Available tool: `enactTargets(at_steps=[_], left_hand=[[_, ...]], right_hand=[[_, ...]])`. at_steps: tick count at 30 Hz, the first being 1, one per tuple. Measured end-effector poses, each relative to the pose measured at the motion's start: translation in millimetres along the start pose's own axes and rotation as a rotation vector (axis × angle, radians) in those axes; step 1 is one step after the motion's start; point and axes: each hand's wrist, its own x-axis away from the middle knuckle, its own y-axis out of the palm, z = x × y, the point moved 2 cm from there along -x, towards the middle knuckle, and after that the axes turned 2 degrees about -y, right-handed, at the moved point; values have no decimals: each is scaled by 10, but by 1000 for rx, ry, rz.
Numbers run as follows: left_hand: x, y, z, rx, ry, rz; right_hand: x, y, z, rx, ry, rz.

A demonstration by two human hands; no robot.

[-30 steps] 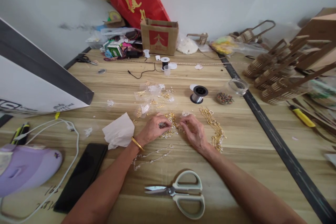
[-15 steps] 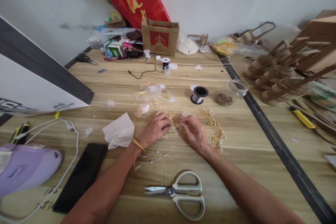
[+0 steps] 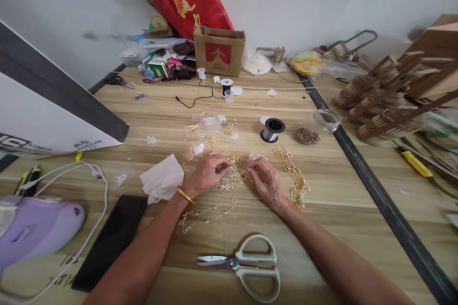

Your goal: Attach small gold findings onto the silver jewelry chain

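Between my hands lies a loose pile of small gold and silver beads (image 3: 232, 178). At its left side my left hand (image 3: 205, 172) has thumb and fingers drawn together over the beads; anything in the pinch is too small to make out. My right hand (image 3: 265, 182) is closed in a pinch at the pile's right edge, its contents also too tiny to name. Right of that hand rests a bundle of gold chains (image 3: 295, 178). A silver beaded chain (image 3: 207, 220) curves on the table below my left wrist. Scissors (image 3: 246, 264) lie nearest me, blades pointing left.
Small bags of findings (image 3: 211, 126) lie behind the pile. A wire spool (image 3: 272, 129) and a dish of dark beads (image 3: 307, 136) stand at the right back. On the left are a white tissue (image 3: 162, 178), a black phone (image 3: 110, 243) and a purple device (image 3: 39, 231).
My left hand has shifted a little to the left, so more of the bead pile shows. My right hand stays pinched in almost the same place.
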Motion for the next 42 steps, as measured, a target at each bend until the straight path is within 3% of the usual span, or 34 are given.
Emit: enactTargets(at_steps=[5,11,26,37,42], left_hand=[[6,25,35,-47,15,10],[21,61,119,-169,26,-58],[1,8,37,-11,32,-49],[1,37,6,-60,32,15],[11,44,49,-144,38,-19]], right_hand=[[4,3,8,2,0,-7],[12,12,25,7,2,-7],[0,2,-1,10,3,-13],[-6,0,1,7,-12,-13],[-5,-3,-5,5,0,-11]])
